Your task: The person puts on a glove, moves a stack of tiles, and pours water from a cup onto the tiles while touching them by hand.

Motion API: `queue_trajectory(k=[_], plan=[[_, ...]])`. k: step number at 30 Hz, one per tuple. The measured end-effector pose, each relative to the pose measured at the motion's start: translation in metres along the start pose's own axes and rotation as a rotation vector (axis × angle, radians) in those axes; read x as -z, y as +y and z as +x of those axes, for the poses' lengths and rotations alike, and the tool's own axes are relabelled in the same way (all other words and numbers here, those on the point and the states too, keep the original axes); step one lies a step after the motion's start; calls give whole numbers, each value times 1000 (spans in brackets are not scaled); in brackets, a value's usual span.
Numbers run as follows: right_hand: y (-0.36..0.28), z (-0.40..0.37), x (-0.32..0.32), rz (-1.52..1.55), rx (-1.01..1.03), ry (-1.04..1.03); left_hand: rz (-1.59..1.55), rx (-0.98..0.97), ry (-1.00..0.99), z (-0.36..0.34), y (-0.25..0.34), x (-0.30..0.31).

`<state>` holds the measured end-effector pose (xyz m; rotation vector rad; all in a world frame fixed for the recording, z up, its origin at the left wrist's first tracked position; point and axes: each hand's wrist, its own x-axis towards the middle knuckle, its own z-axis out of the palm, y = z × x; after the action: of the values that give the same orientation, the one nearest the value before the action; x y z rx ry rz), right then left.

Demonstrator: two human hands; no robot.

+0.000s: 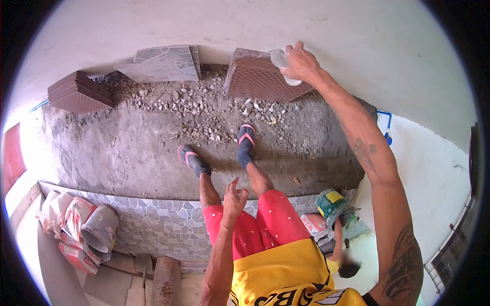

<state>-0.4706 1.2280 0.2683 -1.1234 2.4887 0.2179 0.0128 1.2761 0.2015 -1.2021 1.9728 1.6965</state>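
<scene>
A yellow shirt (pixel 278 262) with black lettering (partly cut off) fills the bottom centre of the frame. Above it come red shorts (pixel 279 214) scattered with small white stars. Mid-frame are dark grey socks (pixel 246 150) in pink-strapped flip-flops (pixel 189 154). Left hand (pixel 235 201) and right hand (pixel 302 64) are bare; at right, tattoos (pixel 403 265) mark the forearm and upper arm.

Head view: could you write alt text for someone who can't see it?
The person's right hand holds a whitish container near brown tiles stacked by a wall; the left hand is empty. They stand in pink flip-flops on gravel-strewn ground, with another person beside a green bucket at lower right.
</scene>
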Motion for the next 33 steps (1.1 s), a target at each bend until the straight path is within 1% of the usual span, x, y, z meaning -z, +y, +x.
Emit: queue_trajectory(k=[2, 5, 11, 14, 16, 21, 23, 26, 33], plan=[[-8, 2, 4, 14, -28, -11, 0, -4, 1, -1, 2, 0], [-18, 6, 14, -1, 1, -47, -11, -5, 7, 1, 3, 3], [-36, 11, 24, -12, 28, -22, -39, -40, 37, 7, -3, 6], [-37, 16, 17, 42, -45, 10, -15, -17, 36, 8, 3, 7], [-35, 18, 17, 12, -28, -26, 5, -1, 34, 8, 7, 8], [-33, 16, 17, -2, -82, -31, -15, -40, 40, 9, 10, 10], [-31, 14, 15, 1, -138, -26, -18, -32, 39, 9, 10, 9], [-19, 11, 13, -7, -130, -70, -3, -23, 36, 10, 10, 8], [31, 5, -11, -34, -125, -111, 13, -24, 16, 11, 4, 4]])
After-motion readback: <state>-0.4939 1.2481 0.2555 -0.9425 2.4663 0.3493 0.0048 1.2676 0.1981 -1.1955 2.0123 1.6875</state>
